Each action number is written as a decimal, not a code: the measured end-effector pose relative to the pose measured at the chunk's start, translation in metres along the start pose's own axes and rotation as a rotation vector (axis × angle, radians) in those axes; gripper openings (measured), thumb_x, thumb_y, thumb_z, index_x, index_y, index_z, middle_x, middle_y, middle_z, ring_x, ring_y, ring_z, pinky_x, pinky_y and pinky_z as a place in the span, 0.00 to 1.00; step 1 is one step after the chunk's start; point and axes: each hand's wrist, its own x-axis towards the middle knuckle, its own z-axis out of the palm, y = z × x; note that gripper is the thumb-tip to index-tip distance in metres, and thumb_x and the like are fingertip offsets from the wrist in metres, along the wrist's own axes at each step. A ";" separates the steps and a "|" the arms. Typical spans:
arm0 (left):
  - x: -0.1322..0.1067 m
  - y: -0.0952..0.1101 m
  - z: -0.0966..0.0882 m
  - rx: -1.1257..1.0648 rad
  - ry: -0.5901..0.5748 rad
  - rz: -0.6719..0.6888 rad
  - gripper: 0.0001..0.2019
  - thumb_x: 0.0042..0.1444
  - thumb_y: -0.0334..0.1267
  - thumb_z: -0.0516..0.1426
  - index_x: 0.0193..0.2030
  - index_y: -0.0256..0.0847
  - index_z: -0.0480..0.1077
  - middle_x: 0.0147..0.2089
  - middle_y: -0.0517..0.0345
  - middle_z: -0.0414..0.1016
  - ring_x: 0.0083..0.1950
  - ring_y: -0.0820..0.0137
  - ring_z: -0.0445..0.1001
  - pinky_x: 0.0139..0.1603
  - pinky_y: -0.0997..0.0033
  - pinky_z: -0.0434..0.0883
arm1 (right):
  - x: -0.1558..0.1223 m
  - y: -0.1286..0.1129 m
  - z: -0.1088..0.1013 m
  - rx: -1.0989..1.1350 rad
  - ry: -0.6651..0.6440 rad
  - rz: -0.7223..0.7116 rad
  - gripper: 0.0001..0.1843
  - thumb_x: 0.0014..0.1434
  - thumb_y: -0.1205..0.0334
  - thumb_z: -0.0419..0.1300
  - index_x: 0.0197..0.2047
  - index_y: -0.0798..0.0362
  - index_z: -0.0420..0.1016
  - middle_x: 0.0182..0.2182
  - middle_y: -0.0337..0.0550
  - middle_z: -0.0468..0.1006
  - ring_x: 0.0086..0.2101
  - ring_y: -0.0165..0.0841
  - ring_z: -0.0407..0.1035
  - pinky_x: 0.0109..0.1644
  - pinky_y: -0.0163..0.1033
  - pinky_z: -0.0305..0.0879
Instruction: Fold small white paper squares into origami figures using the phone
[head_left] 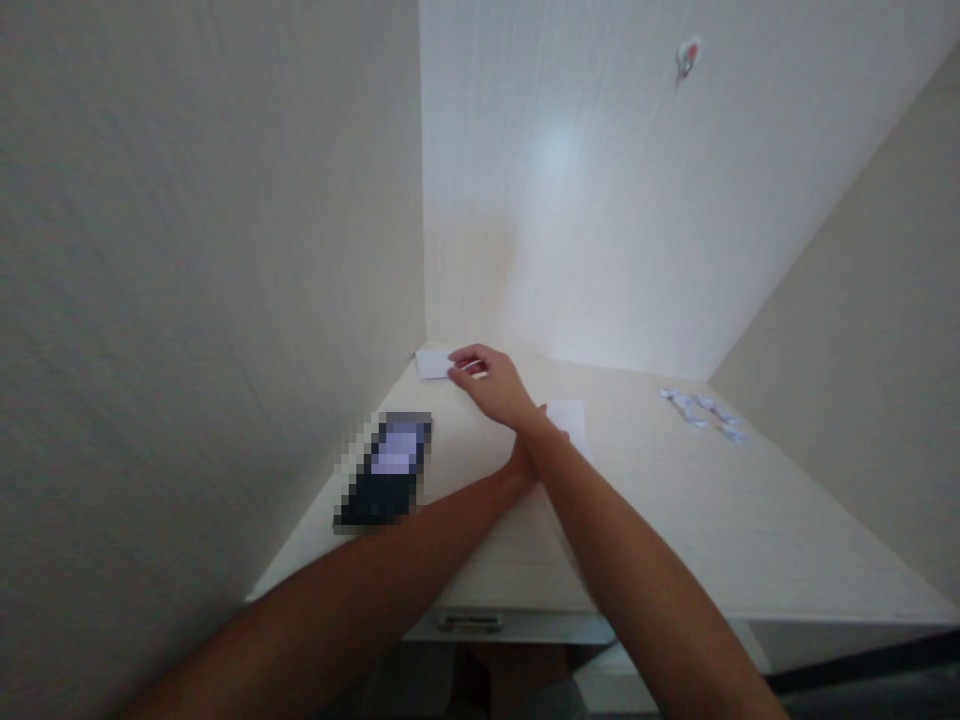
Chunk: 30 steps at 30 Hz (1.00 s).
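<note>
My arms are crossed, the right lying over the left. My right hand is at the back left of the desk, thumb and fingers closed on the right edge of a small white piece of paper. Under my right wrist, my left hand is mostly covered; a bit of it shows beside a white sheet of paper. Its fingers are hidden, so I cannot see whether it grips the sheet. To the left of my hands lies a dark phone, blurred by pixels, with a lit area.
Several small crumpled white pieces lie at the desk's back right. The pale desk has walls at its left, back and right. A drawer handle is below its front edge. A small hook is fixed on the back wall.
</note>
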 end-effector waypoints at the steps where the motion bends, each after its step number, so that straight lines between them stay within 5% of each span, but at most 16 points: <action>1: 0.001 0.001 0.000 -0.041 -0.026 0.001 0.24 0.52 0.30 0.63 0.57 0.39 0.73 0.56 0.47 0.79 0.60 0.56 0.75 0.62 0.56 0.71 | -0.015 0.005 -0.025 -0.032 0.107 -0.043 0.12 0.64 0.59 0.60 0.50 0.52 0.76 0.45 0.45 0.80 0.43 0.35 0.75 0.48 0.41 0.72; 5: 0.009 0.003 -0.002 -0.199 -0.089 -0.021 0.17 0.50 0.28 0.62 0.49 0.37 0.75 0.45 0.50 0.83 0.45 0.61 0.81 0.49 0.60 0.77 | -0.080 0.046 -0.115 -0.188 0.259 -0.084 0.11 0.61 0.64 0.58 0.45 0.44 0.80 0.45 0.50 0.77 0.44 0.43 0.74 0.44 0.49 0.74; 8: 0.017 0.000 -0.006 -0.297 -0.064 -0.065 0.17 0.49 0.28 0.61 0.48 0.35 0.74 0.42 0.49 0.83 0.39 0.62 0.81 0.44 0.62 0.78 | -0.110 0.082 -0.143 -0.210 0.168 -0.097 0.18 0.55 0.67 0.64 0.48 0.40 0.82 0.56 0.52 0.73 0.52 0.49 0.73 0.49 0.54 0.74; 13: 0.023 -0.002 -0.011 -0.391 -0.041 -0.137 0.16 0.51 0.34 0.64 0.48 0.37 0.75 0.42 0.47 0.83 0.40 0.60 0.82 0.43 0.60 0.79 | -0.120 0.112 -0.129 -0.117 0.008 -0.126 0.20 0.56 0.64 0.68 0.52 0.39 0.81 0.67 0.49 0.64 0.58 0.48 0.71 0.56 0.55 0.74; 17: 0.023 0.003 -0.016 -0.418 -0.088 -0.168 0.15 0.54 0.34 0.64 0.49 0.36 0.76 0.44 0.46 0.83 0.43 0.60 0.82 0.46 0.60 0.80 | -0.118 0.112 -0.124 -0.050 0.001 -0.134 0.08 0.61 0.61 0.66 0.43 0.42 0.84 0.66 0.47 0.66 0.58 0.43 0.71 0.59 0.55 0.72; 21: 0.022 0.006 -0.021 -0.415 -0.140 -0.164 0.16 0.55 0.31 0.65 0.50 0.35 0.76 0.48 0.45 0.82 0.43 0.63 0.82 0.48 0.59 0.81 | -0.119 0.109 -0.124 0.023 0.000 -0.108 0.06 0.62 0.58 0.66 0.41 0.43 0.85 0.65 0.48 0.68 0.57 0.42 0.72 0.61 0.53 0.71; 30: 0.019 0.015 -0.026 -0.368 -0.163 -0.048 0.16 0.59 0.43 0.64 0.51 0.38 0.73 0.52 0.46 0.80 0.48 0.60 0.81 0.44 0.56 0.83 | -0.114 0.110 -0.107 0.410 0.143 0.173 0.13 0.55 0.49 0.68 0.30 0.50 0.81 0.40 0.47 0.84 0.38 0.39 0.78 0.44 0.44 0.76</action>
